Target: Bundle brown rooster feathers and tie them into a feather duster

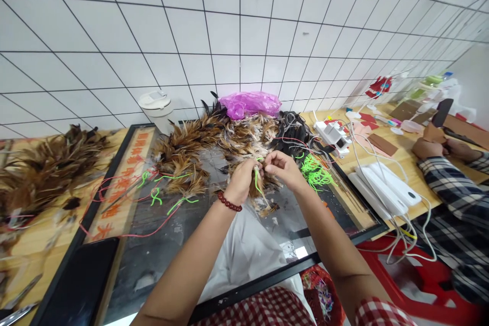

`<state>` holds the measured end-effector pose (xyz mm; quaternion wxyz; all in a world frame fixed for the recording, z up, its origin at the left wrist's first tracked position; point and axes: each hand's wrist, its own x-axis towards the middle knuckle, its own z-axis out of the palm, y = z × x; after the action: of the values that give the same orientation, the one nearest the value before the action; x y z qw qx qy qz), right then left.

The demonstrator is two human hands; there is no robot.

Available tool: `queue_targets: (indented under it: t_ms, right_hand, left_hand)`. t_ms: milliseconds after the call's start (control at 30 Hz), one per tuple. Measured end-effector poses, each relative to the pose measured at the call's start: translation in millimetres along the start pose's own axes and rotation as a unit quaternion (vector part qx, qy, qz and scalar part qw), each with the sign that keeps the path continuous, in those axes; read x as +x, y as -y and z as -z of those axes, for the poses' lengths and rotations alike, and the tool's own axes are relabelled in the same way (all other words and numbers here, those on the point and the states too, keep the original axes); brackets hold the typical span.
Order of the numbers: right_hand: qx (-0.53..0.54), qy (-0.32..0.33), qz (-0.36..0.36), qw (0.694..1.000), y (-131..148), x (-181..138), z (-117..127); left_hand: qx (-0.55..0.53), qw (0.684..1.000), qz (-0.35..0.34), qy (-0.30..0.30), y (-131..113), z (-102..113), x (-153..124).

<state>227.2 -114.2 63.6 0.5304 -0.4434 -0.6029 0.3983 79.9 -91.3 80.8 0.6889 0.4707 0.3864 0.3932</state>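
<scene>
Cord (256, 181) in left hand (242, 181), partly hidden

Glossy plastic bag (250, 104), wooden table (346, 164), rough feathers (191, 142)

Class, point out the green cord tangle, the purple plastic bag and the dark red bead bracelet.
Green cord tangle (316, 171), head view: middle of the strands.
Purple plastic bag (250, 105), head view: crumpled front.
Dark red bead bracelet (229, 205), head view: beads.
</scene>
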Motion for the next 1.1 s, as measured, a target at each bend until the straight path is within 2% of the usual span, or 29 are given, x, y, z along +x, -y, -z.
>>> queue_targets:
  t_ms: [67, 167, 300, 400, 467, 600, 733, 833, 967, 1100]
  right_hand:
    - [-0.101, -0.013, 0.054, 0.993, 4.9, -2.4, -4.3]
    - [-0.241, -0.003, 0.143, 0.96, 9.9, -7.1, -14.1]
    - [-0.315, -0.003, 0.173, 0.933, 8.2, -11.1, -26.8]
    - [-0.273, 0.003, 0.163, 0.948, 6.1, -9.8, -28.3]
    - [-0.22, 0.015, 0.145, 0.965, 6.2, -7.6, -24.5]
    - [-0.106, 0.022, 0.056, 0.993, 5.9, -3.7, -10.7]
    - [-0.021, 0.009, -0.003, 1.0, 1.9, -1.9, -0.5]
    - [-0.044, 0.003, -0.009, 0.999, -1.3, -1.2, 1.1]
    - [-0.124, 0.001, 0.006, 0.992, -4.9, -0.5, -1.0]
    - [-0.188, -0.005, 0.026, 0.982, -3.7, -0.3, -2.9]
  left_hand:
    - [-0.069, 0.997, 0.021, -0.031, 0.7, 0.9, 3.4]
    - [-0.136, 0.988, 0.039, -0.058, 2.8, 3.9, 9.7]
    - [-0.177, 0.979, 0.04, -0.092, 6.4, 5.4, 15.2]
    - [-0.196, 0.976, 0.045, -0.088, 4.7, 4.9, 14.8]
    - [-0.208, 0.973, 0.072, -0.065, 0.6, 5.8, 13.0]
    - [-0.216, 0.97, 0.114, -0.006, -8.4, 11.4, 9.2]
    - [-0.199, 0.974, 0.105, 0.019, -9.9, 14.2, 7.5]
    - [-0.199, 0.976, 0.088, 0.013, -7.9, 11.6, 7.4]
    - [-0.237, 0.971, 0.023, -0.011, -7.7, 7.5, 7.8]
    - [-0.281, 0.959, 0.016, 0.026, -8.9, 8.6, 7.5]
